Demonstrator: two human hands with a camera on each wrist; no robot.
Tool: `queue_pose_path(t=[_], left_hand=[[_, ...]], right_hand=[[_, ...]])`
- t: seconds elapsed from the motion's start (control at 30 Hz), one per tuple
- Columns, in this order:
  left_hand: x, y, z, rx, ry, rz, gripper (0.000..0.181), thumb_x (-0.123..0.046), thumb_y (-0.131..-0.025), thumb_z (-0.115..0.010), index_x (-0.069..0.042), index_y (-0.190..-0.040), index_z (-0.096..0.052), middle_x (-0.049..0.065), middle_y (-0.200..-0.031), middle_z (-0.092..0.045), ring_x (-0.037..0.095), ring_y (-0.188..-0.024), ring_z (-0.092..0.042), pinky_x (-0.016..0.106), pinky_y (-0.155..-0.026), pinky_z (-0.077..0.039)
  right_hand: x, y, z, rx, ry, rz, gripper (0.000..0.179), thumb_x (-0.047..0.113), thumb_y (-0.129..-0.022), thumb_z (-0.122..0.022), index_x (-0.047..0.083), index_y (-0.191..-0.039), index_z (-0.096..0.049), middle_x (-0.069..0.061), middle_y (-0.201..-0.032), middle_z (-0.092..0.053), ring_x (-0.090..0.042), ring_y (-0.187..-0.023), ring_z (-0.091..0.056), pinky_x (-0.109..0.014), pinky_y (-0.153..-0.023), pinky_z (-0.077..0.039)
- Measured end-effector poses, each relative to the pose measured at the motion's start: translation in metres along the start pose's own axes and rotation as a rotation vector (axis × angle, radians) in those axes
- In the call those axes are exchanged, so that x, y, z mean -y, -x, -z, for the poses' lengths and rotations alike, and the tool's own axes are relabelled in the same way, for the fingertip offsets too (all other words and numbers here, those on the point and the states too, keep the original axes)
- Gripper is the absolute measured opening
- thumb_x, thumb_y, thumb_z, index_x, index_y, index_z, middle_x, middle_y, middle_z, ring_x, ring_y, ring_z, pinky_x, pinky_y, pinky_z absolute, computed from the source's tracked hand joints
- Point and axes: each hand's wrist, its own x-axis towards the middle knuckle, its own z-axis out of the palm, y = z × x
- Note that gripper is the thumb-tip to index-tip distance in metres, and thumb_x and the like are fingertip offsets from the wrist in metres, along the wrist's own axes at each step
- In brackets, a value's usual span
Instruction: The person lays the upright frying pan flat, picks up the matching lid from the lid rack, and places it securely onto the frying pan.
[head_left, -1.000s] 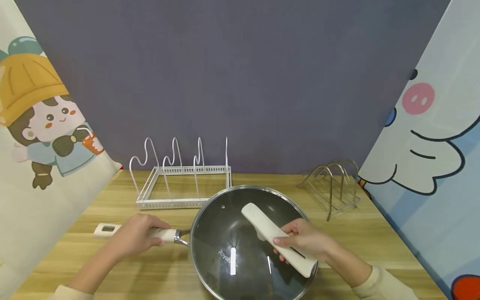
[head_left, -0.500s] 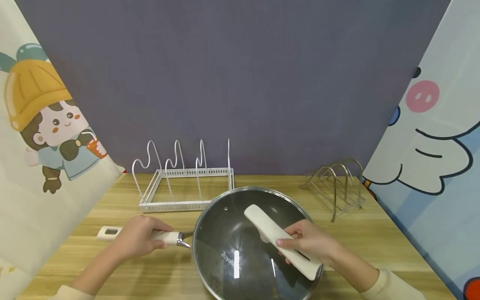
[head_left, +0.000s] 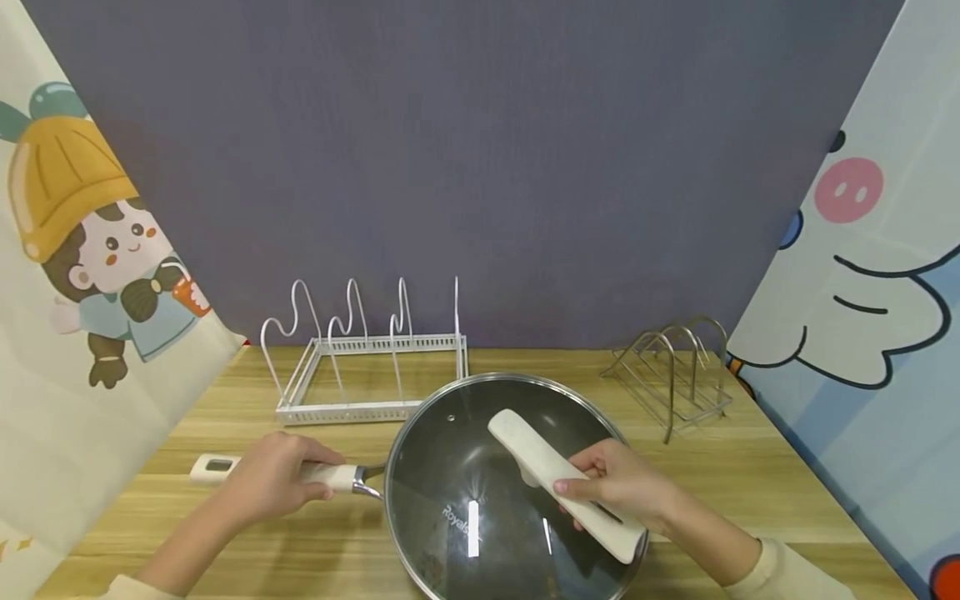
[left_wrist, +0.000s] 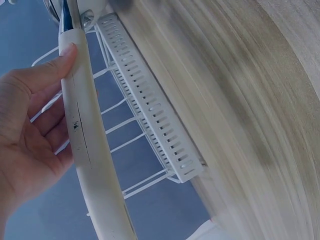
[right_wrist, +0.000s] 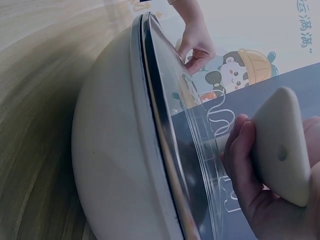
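A cream wok (right_wrist: 107, 135) stands on the wooden table, covered by a dark-tinted glass lid (head_left: 442, 462) with a metal rim. My left hand (head_left: 272, 477) grips the wok's long cream handle (head_left: 333, 476), which points left. In the left wrist view the thumb lies along that handle (left_wrist: 82, 100), with the fingers behind it. On top of the lid runs a long cream lid handle (head_left: 528, 450), set at a slant. My right hand (head_left: 618, 485) holds it near its lower right end, thumb on top and fingers curled beneath. The wok's near edge is cut off in the head view.
Behind the wok to the left stands a white wire pot rack (head_left: 341, 413) with upright dividers. A smaller metal wire rack (head_left: 670, 379) sits at the back right. A grey wall panel (head_left: 480, 167) closes off the back, with printed cloths on both sides.
The head view has shifted slightly, so everything appears a little farther right than a second ago. Both hands keep their holds on the wok handle and lid handle.
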Motion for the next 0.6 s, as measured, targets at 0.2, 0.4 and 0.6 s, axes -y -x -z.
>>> queue_pose_path(t=[0.2, 0.4, 0.6], left_hand=[[-0.002, 0.001, 0.004, 0.015, 0.001, 0.017, 0.029, -0.025, -0.062, -0.087, -0.023, -0.089, -0.077, -0.006, -0.089, -0.076, 0.013, -0.079, -0.069, 0.027, -0.067, -0.053], [-0.001, 0.0, 0.007, 0.027, -0.002, -0.001, 0.029, -0.024, -0.061, -0.087, -0.022, -0.089, -0.077, -0.006, -0.087, -0.076, 0.011, -0.077, -0.068, 0.026, -0.065, -0.051], [-0.002, -0.001, 0.005, 0.044, 0.006, -0.016, 0.029, -0.023, -0.062, -0.087, -0.021, -0.09, -0.077, -0.005, -0.088, -0.076, 0.011, -0.078, -0.068, 0.027, -0.066, -0.052]], right_hand=[[0.003, 0.0, -0.001, -0.002, 0.021, -0.021, 0.036, 0.016, -0.09, -0.065, -0.017, -0.104, -0.062, -0.004, -0.073, -0.071, -0.011, -0.059, -0.067, -0.024, -0.059, -0.054], [0.01, -0.002, -0.001, -0.04, 0.163, -0.051, 0.031, 0.016, -0.086, -0.068, -0.012, -0.099, -0.066, -0.009, -0.075, -0.072, -0.011, -0.059, -0.065, -0.026, -0.057, -0.055], [0.028, -0.001, 0.0, -0.092, 0.466, -0.07, 0.031, 0.02, -0.079, -0.076, -0.005, -0.097, -0.069, -0.012, -0.082, -0.074, -0.011, -0.066, -0.066, -0.026, -0.06, -0.055]])
